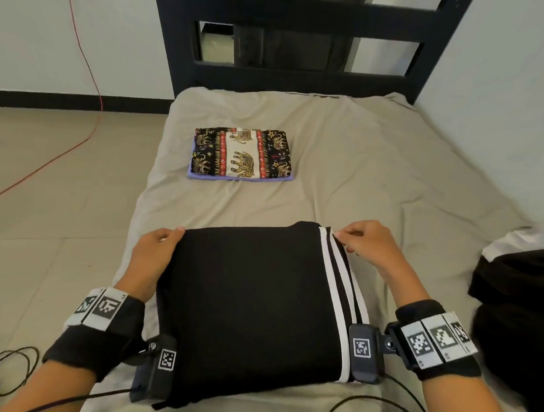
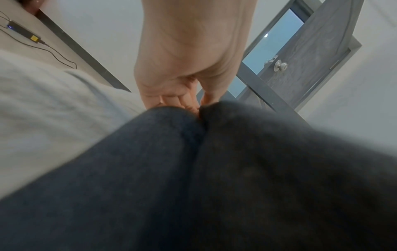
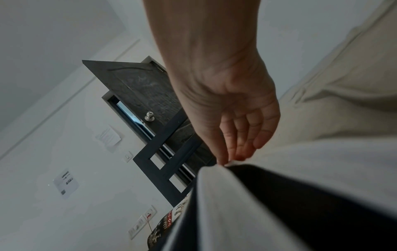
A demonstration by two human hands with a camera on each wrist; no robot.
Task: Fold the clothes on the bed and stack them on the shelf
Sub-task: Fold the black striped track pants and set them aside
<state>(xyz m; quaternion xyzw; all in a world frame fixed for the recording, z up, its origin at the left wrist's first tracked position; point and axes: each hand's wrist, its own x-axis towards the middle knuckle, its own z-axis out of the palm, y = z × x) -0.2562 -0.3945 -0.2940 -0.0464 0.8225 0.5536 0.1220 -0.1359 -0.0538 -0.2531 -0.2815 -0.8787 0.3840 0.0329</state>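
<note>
While both hands work at the far corners of the black garment (image 1: 251, 301), a folded elephant-print cloth (image 1: 241, 152) lies well apart at 12 o'clock on the bed (image 1: 379, 168), on top of a folded purple piece (image 1: 202, 176). At 3 o'clock a dark pile with some white cloth (image 1: 522, 287) sits at the edge of the bed. The black garment, with two white stripes along its right side, lies folded flat on the beige sheet, near the person. The left hand (image 1: 153, 249) grips its far left corner — thumb on top, fingers under the edge. The right hand (image 1: 367, 244) pinches the striped far right corner with its fingertips (image 3: 240, 157). Cables (image 1: 363, 402) lie on the sheet at 6 o'clock. A dark headboard (image 1: 295, 43) stands at 12 o'clock; a red cable (image 1: 82, 47) runs down the white wall to the tiled floor (image 1: 40, 189) at 10 o'clock.
</note>
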